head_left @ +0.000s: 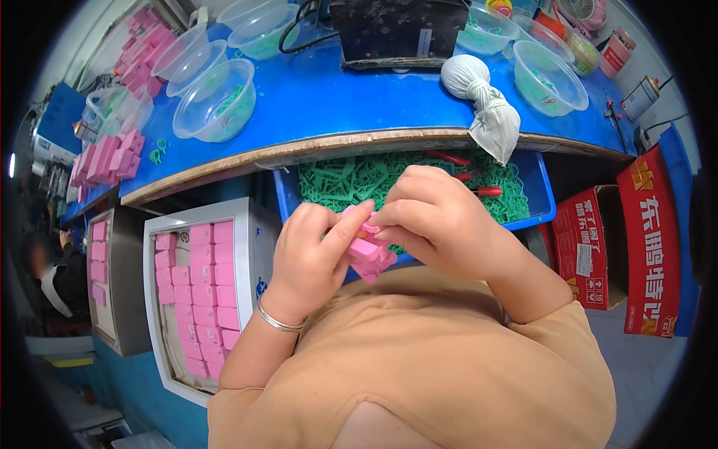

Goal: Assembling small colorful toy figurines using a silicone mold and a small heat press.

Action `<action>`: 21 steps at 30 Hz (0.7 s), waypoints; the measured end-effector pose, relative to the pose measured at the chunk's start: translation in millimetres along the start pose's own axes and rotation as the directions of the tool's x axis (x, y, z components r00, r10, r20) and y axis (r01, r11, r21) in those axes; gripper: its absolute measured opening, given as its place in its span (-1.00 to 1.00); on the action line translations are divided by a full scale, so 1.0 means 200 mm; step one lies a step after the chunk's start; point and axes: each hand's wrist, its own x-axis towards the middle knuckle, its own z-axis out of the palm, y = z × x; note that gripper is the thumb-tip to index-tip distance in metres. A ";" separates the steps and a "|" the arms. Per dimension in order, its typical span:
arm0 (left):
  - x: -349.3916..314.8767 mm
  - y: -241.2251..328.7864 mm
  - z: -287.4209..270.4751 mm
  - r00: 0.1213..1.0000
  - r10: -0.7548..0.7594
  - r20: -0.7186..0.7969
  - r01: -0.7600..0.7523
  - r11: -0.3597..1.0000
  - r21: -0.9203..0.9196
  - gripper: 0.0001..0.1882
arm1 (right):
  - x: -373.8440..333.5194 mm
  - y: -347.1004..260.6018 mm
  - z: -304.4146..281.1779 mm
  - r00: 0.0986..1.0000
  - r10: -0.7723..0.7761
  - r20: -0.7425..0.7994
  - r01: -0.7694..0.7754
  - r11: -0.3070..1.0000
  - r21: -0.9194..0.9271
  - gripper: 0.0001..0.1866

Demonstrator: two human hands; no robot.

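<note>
Over the near edge of a blue bin, both my hands are closed around a pink molded piece (371, 258) with notched edges. My left hand (308, 251), with a silver bangle at the wrist, grips it from the left. From the right, my right hand (441, 224) pinches its upper part, and the fingertips of both hands nearly meet there. The fingers cover part of the piece. A small yellowish spot shows between them, too little to name. Beneath the hands, many thin green plastic pieces (340, 179) fill the blue bin (544, 196). Red-handled tools (488, 191) lie among them.
A white-framed tray (155, 299) of pink blocks stands at left. On the blue table (314, 101) are clear bowls (217, 105), a black machine (400, 34), a tied white cloth bundle (493, 112) and pink block stacks (108, 159). Red cartons (587, 247) stand right; another person (56, 277) is far left.
</note>
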 end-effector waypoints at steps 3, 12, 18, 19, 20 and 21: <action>0.00 -0.01 0.01 1.000 0.024 -0.003 -0.024 0.999 -0.032 -0.49 | 0.01 -0.02 0.00 1.000 -0.004 0.007 0.005 0.994 -0.109 -0.86; 0.00 0.03 0.03 0.989 -0.138 0.053 0.147 0.966 -0.212 -0.49 | 0.02 0.05 0.01 1.000 0.025 0.005 -0.025 0.999 -0.027 -0.81; -0.01 0.03 0.03 0.980 -0.185 0.068 0.194 0.963 -0.189 -0.48 | 0.02 0.07 -0.01 0.999 -0.017 0.036 0.020 0.997 -0.077 -0.83; -0.01 0.02 0.03 0.980 -0.181 0.082 0.193 0.963 -0.186 -0.49 | 0.02 0.07 0.00 0.999 -0.017 0.036 0.019 0.997 -0.076 -0.83; -0.01 0.02 0.03 0.979 -0.177 0.097 0.192 0.964 -0.182 -0.50 | 0.01 0.08 0.00 0.999 -0.029 0.030 0.031 0.997 -0.068 -0.84; -0.01 0.02 0.03 0.979 -0.178 0.098 0.193 0.964 -0.182 -0.50 | 0.01 0.08 0.01 0.999 -0.041 0.023 0.042 0.997 -0.060 -0.86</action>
